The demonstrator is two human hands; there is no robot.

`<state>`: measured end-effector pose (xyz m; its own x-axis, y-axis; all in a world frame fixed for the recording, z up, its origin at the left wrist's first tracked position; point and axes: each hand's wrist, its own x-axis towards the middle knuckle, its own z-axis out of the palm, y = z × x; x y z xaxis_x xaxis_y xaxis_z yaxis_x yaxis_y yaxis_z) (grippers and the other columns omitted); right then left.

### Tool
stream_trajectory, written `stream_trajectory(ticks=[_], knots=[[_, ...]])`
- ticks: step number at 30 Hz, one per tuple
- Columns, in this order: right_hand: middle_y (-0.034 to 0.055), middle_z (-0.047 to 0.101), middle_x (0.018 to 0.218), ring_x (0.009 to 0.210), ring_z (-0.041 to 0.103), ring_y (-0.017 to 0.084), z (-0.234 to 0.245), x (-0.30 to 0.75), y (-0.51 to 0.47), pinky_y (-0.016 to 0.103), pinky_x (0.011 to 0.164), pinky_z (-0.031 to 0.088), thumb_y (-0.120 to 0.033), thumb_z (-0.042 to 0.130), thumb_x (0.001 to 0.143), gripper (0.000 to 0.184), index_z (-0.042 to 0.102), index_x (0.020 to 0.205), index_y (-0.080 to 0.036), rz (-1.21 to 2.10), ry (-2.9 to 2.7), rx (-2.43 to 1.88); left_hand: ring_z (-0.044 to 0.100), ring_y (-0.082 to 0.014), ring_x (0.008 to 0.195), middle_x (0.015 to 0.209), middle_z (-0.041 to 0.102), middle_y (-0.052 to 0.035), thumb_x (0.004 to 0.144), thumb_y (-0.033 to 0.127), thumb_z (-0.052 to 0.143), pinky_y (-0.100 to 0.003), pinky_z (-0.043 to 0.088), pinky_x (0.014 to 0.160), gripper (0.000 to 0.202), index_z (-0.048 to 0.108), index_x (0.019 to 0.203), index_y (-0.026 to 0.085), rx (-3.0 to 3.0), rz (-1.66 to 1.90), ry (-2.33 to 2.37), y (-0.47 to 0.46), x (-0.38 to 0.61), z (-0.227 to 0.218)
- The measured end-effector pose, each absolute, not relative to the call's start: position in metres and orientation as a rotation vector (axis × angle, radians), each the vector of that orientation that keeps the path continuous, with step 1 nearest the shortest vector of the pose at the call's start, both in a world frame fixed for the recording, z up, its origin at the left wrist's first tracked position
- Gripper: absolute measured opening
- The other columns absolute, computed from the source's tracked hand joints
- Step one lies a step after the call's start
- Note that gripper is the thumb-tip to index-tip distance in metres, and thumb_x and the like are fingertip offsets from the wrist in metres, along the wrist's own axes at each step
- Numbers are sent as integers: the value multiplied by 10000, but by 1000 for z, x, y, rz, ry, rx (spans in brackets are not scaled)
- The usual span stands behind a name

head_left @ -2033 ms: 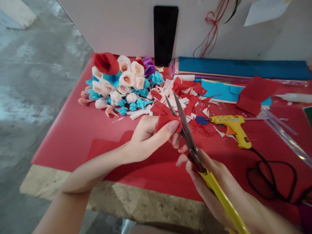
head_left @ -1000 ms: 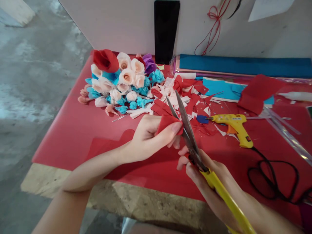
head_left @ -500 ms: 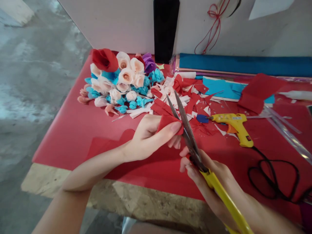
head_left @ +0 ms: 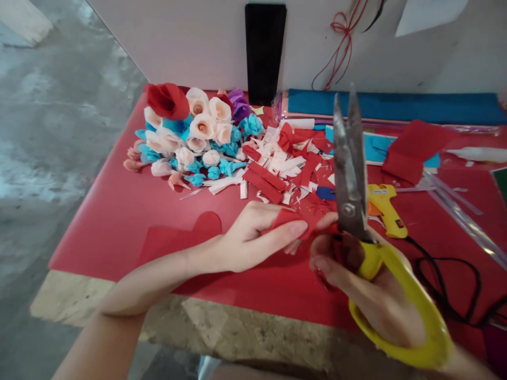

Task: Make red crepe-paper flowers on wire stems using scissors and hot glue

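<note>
My left hand (head_left: 253, 237) pinches a small folded piece of red crepe paper (head_left: 295, 215) between thumb and fingers, just above the red table (head_left: 106, 216). My right hand (head_left: 368, 285) grips yellow-handled scissors (head_left: 350, 169), whose nearly closed blades point up and away; its fingertips also touch the red paper at the right side. The two hands meet at the paper, near the table's front edge.
A heap of white, blue and red paper flowers (head_left: 194, 132) lies at the back left, with red and white paper scraps (head_left: 277, 163) beside it. A yellow glue gun (head_left: 384, 206) and its black cord (head_left: 447, 285) lie right. Blue paper sheets (head_left: 396, 105) line the back wall.
The scissors have left the paper and swung upright to the right, blades nearly closed. My right hand has risen and now touches the red piece, which my left hand has lowered a little.
</note>
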<state>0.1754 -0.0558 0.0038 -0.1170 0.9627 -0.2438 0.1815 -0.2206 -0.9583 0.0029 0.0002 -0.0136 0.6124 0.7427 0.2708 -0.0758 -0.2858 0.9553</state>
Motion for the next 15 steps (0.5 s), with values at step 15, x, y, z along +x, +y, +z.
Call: stream_trajectory(ticks=[15], knots=[[-49,559,670,519,536,54,-1,183,-42,129,478,469,-227,669,722,182,505,795,-201,1449,-1311,-1389,515,-103,543,606,571,-53,935,250,344,-213,420,519,367,545,657,120,2046,771,552,-4,9,-16]])
